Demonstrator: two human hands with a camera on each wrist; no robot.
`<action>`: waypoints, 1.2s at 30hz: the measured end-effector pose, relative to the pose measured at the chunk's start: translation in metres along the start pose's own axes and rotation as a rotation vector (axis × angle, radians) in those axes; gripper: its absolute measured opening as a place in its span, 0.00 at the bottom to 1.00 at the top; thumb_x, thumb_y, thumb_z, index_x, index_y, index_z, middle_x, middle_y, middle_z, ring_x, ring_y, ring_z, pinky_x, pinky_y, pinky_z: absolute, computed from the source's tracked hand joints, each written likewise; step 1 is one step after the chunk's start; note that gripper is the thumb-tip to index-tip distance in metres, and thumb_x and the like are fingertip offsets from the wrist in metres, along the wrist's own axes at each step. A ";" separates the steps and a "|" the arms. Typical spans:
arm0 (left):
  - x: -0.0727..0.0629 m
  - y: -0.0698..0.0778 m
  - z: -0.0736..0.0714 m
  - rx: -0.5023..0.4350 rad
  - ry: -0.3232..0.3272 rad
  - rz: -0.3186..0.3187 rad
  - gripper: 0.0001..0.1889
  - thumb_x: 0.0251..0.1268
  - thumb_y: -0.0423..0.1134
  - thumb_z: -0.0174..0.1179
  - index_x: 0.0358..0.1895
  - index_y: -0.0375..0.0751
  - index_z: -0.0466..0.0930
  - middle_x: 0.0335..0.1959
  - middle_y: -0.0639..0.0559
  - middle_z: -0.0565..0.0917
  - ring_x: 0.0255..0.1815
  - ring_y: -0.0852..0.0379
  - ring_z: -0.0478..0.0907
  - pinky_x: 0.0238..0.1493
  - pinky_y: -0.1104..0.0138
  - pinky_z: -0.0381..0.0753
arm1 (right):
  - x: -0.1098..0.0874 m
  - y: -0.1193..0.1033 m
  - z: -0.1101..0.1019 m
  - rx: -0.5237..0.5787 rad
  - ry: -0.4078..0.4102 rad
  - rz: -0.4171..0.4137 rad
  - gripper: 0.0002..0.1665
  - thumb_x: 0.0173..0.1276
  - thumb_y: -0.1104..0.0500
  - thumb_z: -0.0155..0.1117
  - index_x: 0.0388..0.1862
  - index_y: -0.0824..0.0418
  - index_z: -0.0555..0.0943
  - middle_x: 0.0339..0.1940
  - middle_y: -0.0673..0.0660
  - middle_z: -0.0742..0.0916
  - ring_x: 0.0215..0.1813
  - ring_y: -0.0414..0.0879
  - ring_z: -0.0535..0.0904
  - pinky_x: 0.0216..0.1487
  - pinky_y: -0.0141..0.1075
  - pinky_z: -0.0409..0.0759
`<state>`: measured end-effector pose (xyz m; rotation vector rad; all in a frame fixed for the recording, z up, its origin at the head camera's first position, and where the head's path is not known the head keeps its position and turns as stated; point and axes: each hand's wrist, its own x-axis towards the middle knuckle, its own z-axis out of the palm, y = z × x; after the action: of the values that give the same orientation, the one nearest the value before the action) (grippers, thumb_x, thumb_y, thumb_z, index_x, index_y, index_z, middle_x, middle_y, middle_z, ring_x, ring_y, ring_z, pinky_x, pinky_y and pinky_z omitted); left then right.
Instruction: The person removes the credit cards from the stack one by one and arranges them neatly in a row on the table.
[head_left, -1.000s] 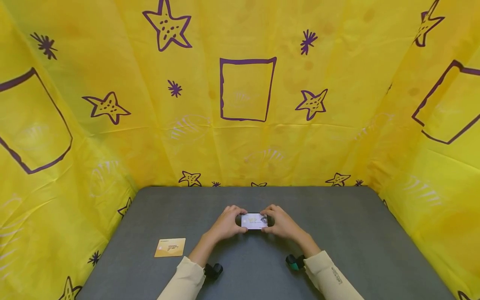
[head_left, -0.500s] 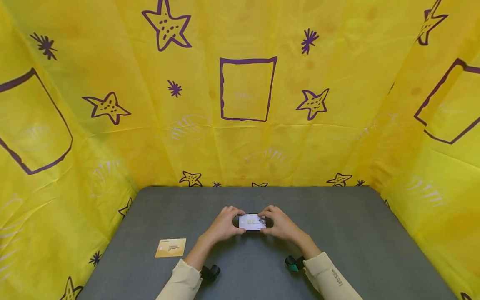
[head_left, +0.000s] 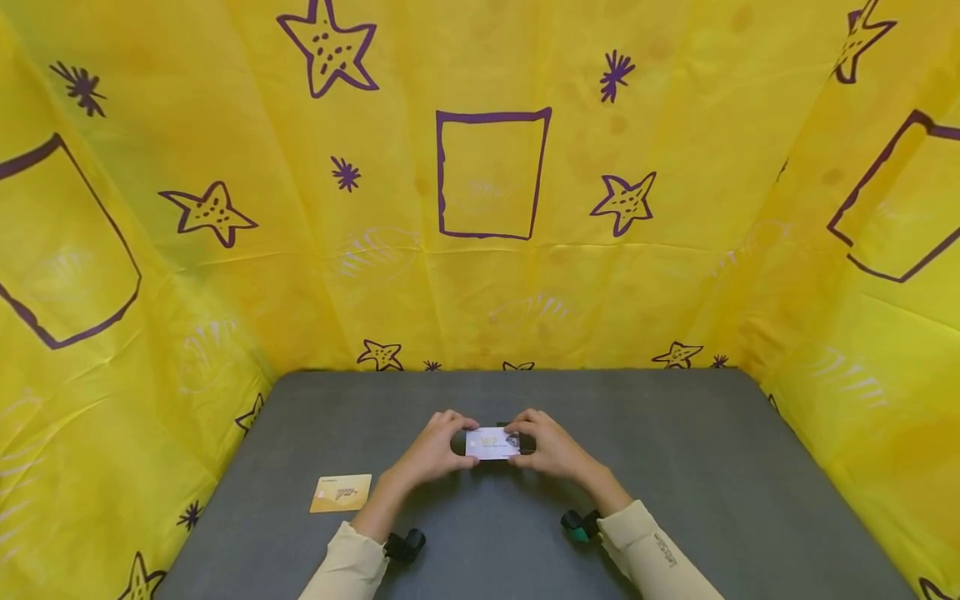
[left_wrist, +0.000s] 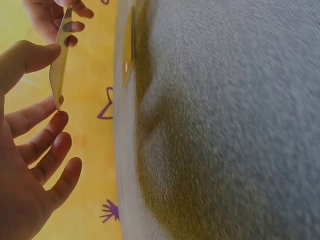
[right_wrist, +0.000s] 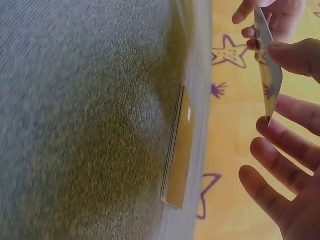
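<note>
My left hand (head_left: 432,450) pinches the left end of a white card (head_left: 491,443) with gold lettering and a dark picture at its right end. The right hand (head_left: 553,446) pinches the other end, thumb on the near edge and fingers on the far edge. Both wrist views show the card edge-on, held clear of the table, with the remaining fingers spread loosely. Beneath and behind it lies a flat, dark, glossy slab (right_wrist: 178,150) with a layered edge; the card and hands mostly cover it in the head view, so its kind is unclear.
A gold card (head_left: 341,493) lies face up on the grey table (head_left: 480,542), left of the left forearm. Yellow cloth (head_left: 480,308) with purple drawings walls the back and both sides. Black wrist cameras (head_left: 405,546) sit on both wrists.
Both hands have shifted a little to the left with the white card, uncovering more of the dark slab on its right. The gold card stays in place.
</note>
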<state>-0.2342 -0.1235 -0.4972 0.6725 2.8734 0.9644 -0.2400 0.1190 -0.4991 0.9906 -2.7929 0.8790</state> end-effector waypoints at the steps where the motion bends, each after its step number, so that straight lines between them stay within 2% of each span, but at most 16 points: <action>1: -0.001 -0.001 -0.001 0.001 0.002 -0.002 0.25 0.50 0.46 0.72 0.53 0.44 0.81 0.48 0.50 0.78 0.52 0.51 0.69 0.52 0.54 0.71 | 0.001 -0.001 0.001 -0.003 0.000 -0.006 0.24 0.56 0.54 0.74 0.51 0.59 0.83 0.48 0.53 0.82 0.51 0.49 0.76 0.53 0.45 0.75; 8: -0.010 -0.007 -0.005 -0.002 0.022 -0.022 0.24 0.49 0.45 0.73 0.53 0.44 0.81 0.48 0.50 0.79 0.52 0.51 0.70 0.52 0.54 0.71 | 0.005 -0.008 0.006 -0.006 -0.002 -0.028 0.24 0.55 0.53 0.76 0.51 0.58 0.84 0.48 0.54 0.82 0.51 0.50 0.76 0.52 0.46 0.76; 17: -0.024 -0.016 -0.009 -0.002 0.037 -0.063 0.25 0.49 0.42 0.73 0.53 0.44 0.81 0.49 0.49 0.79 0.53 0.51 0.70 0.53 0.53 0.73 | 0.011 -0.015 0.019 0.018 -0.056 -0.011 0.24 0.58 0.52 0.74 0.53 0.57 0.83 0.49 0.53 0.81 0.51 0.48 0.75 0.51 0.43 0.76; 24: -0.027 -0.019 -0.016 -0.029 0.050 -0.082 0.25 0.48 0.42 0.74 0.52 0.44 0.82 0.50 0.50 0.79 0.54 0.51 0.70 0.55 0.52 0.72 | 0.015 -0.020 0.023 0.015 -0.049 -0.012 0.23 0.58 0.51 0.74 0.52 0.57 0.84 0.48 0.53 0.81 0.51 0.47 0.75 0.51 0.42 0.76; 31: -0.032 -0.024 -0.025 -0.014 0.033 -0.072 0.25 0.48 0.40 0.74 0.53 0.42 0.81 0.50 0.50 0.79 0.54 0.50 0.70 0.55 0.52 0.71 | 0.022 -0.028 0.028 0.010 -0.048 -0.014 0.24 0.58 0.50 0.74 0.53 0.56 0.84 0.48 0.52 0.81 0.50 0.46 0.75 0.50 0.39 0.76; 36: -0.039 -0.029 -0.030 -0.023 0.030 -0.090 0.26 0.47 0.38 0.74 0.54 0.41 0.81 0.51 0.50 0.79 0.55 0.49 0.69 0.56 0.51 0.71 | 0.027 -0.036 0.032 0.010 -0.052 -0.024 0.24 0.58 0.50 0.74 0.52 0.56 0.84 0.48 0.52 0.82 0.51 0.46 0.75 0.52 0.39 0.76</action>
<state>-0.2148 -0.1774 -0.4938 0.5260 2.8853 1.0014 -0.2353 0.0638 -0.5019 1.0616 -2.8148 0.8785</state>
